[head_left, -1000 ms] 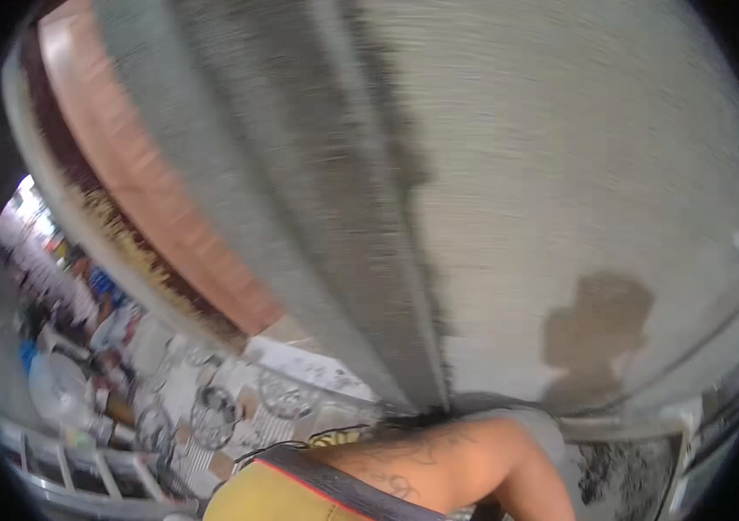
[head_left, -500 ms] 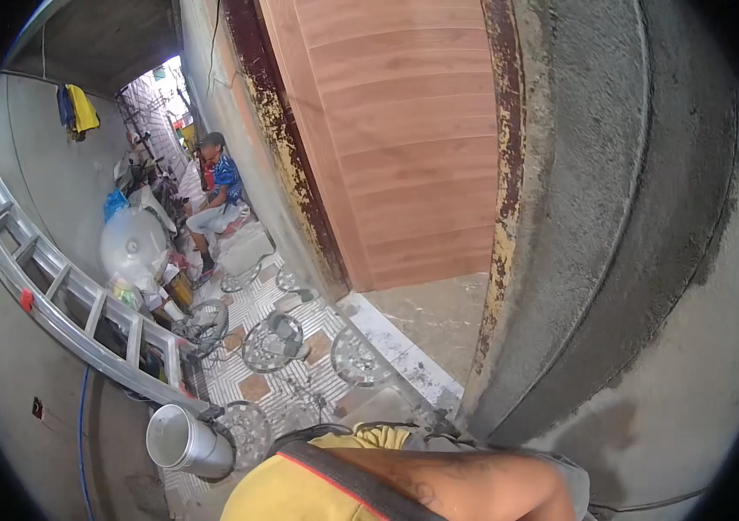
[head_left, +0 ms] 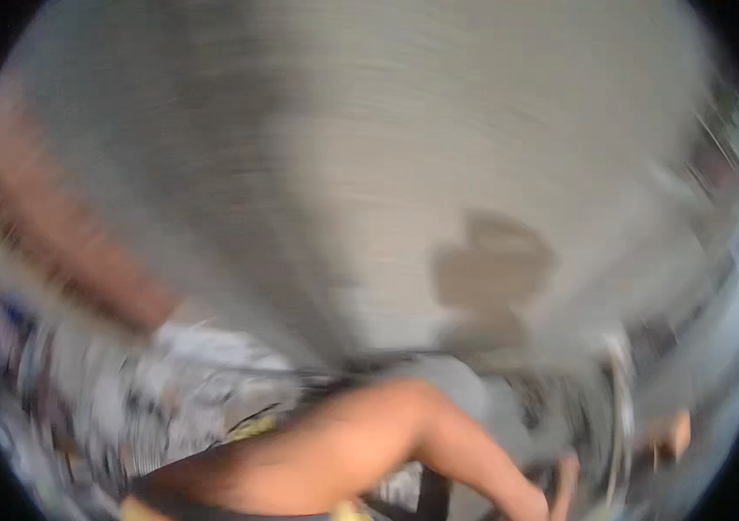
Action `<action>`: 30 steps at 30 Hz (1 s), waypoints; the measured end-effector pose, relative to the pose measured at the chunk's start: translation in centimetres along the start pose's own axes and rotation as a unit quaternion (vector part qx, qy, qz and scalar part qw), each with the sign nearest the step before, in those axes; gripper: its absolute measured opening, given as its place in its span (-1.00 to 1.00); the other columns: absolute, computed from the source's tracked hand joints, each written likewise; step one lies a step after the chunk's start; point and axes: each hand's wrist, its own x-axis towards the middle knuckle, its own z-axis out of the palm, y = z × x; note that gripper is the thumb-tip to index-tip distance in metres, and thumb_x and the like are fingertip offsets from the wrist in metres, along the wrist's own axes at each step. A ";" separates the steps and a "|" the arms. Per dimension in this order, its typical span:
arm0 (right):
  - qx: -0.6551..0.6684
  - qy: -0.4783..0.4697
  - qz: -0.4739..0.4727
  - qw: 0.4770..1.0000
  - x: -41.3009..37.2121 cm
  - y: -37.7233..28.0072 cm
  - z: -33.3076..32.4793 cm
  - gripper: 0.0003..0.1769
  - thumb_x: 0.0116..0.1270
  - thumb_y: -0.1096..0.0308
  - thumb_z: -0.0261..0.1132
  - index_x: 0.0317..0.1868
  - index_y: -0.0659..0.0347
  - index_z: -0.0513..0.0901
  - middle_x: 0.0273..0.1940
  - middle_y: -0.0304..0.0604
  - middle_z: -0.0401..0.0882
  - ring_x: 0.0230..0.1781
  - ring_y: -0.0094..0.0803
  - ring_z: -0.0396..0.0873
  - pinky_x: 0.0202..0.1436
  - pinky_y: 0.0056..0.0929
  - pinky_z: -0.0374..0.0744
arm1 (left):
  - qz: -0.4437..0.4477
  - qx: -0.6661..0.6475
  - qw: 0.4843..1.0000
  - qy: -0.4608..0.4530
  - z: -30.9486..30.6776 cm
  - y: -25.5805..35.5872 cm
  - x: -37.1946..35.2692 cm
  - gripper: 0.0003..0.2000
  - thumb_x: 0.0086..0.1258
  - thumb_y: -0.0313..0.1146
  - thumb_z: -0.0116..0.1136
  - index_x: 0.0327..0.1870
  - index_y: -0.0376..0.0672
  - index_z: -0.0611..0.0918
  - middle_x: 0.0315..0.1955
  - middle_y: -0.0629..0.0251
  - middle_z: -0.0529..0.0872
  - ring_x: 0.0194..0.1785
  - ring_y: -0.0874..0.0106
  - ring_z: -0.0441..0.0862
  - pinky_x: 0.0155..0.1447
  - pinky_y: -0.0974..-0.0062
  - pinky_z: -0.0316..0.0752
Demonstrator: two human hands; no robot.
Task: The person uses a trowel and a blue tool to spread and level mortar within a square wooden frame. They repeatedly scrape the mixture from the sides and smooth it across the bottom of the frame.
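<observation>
Strong motion blur covers the whole head view. My bent right arm crosses the bottom, its elbow jutting up in front of a plastered wall (head_left: 387,174). From the elbow the forearm runs down to the right. Part of my right hand (head_left: 566,482) seems to show at the lower edge, smeared, so I cannot make out its fingers or anything in them. My left hand is out of the picture. A dark damp patch (head_left: 493,273) marks the grey wall ahead of the arm.
A brown wooden door (head_left: 74,226) is at the left, with a pale sill (head_left: 222,346) below it. Blurred clutter lies on the floor at lower left. At lower right is a small orange-tan object (head_left: 672,436) that I cannot identify.
The view has swung quickly to the right, from the passage with the ladder, bucket and seated person to the plastered wall. The door has shifted to the left edge. My right forearm now shows.
</observation>
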 end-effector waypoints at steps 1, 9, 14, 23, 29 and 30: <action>-0.004 -0.006 0.024 1.000 -1.6 -0.1 0.8 -0.45 0.21 -0.13 0.20 -0.16 0.25 0.65 -0.20 0.11 0.66 -0.23 0.07 0.61 -0.16 -0.10 0.54 | 0.033 0.008 0.999 -0.020 1.6 0.6 -0.3 -0.85 -0.08 -0.28 0.23 -0.53 -0.14 0.66 -0.55 0.15 0.66 -0.41 0.22 0.67 -0.39 0.25 0.55; 0.303 -0.015 0.195 0.933 -6.9 -4.7 -3.8 -0.59 0.21 0.08 0.19 -0.47 0.33 0.50 -0.62 0.06 0.53 -0.59 -0.06 0.60 -0.45 -0.10 0.56 | 0.065 0.023 0.971 -0.228 8.8 -1.9 -4.4 -0.85 0.08 -0.39 0.22 -0.34 -0.10 0.75 -0.33 0.26 0.76 -0.24 0.27 0.73 -0.27 0.29 0.61; 0.459 0.010 0.284 0.842 -2.9 -2.3 -6.1 -0.61 0.26 0.16 0.11 -0.56 0.34 0.46 -0.69 -0.03 0.50 -0.76 -0.24 0.53 -0.72 -0.27 0.51 | 0.013 0.053 0.935 -0.351 6.4 -1.5 -3.2 -0.79 0.16 -0.38 0.24 -0.17 -0.08 0.74 -0.16 0.31 0.75 -0.09 0.32 0.70 -0.15 0.32 0.59; 0.350 -0.039 0.228 0.908 -0.9 0.0 -0.5 -0.60 0.28 0.10 0.15 -0.53 0.30 0.50 -0.70 -0.13 0.44 -0.74 -0.31 0.51 -0.68 -0.30 0.53 | 0.040 0.047 0.943 -0.326 4.3 -1.3 -3.5 -0.82 0.18 -0.37 0.24 -0.20 -0.13 0.73 -0.19 0.28 0.75 -0.08 0.29 0.70 -0.11 0.32 0.55; 0.426 0.012 0.311 0.850 -0.7 -0.1 -4.3 -0.65 0.27 0.15 0.15 -0.45 0.32 0.46 -0.65 -0.11 0.45 -0.75 -0.32 0.49 -0.70 -0.26 0.54 | 0.071 0.021 0.943 -0.324 5.0 0.5 -3.8 -0.81 0.18 -0.38 0.20 -0.21 -0.17 0.73 -0.23 0.26 0.76 -0.10 0.28 0.70 -0.12 0.33 0.54; 0.429 0.002 0.298 0.853 0.1 -0.2 -3.4 -0.63 0.28 0.15 0.11 -0.39 0.38 0.49 -0.57 0.05 0.55 -0.75 -0.22 0.53 -0.66 -0.22 0.57 | 0.079 0.023 0.942 -0.324 5.2 0.8 -3.7 -0.80 0.18 -0.38 0.19 -0.20 -0.18 0.73 -0.23 0.25 0.75 -0.10 0.28 0.70 -0.11 0.33 0.54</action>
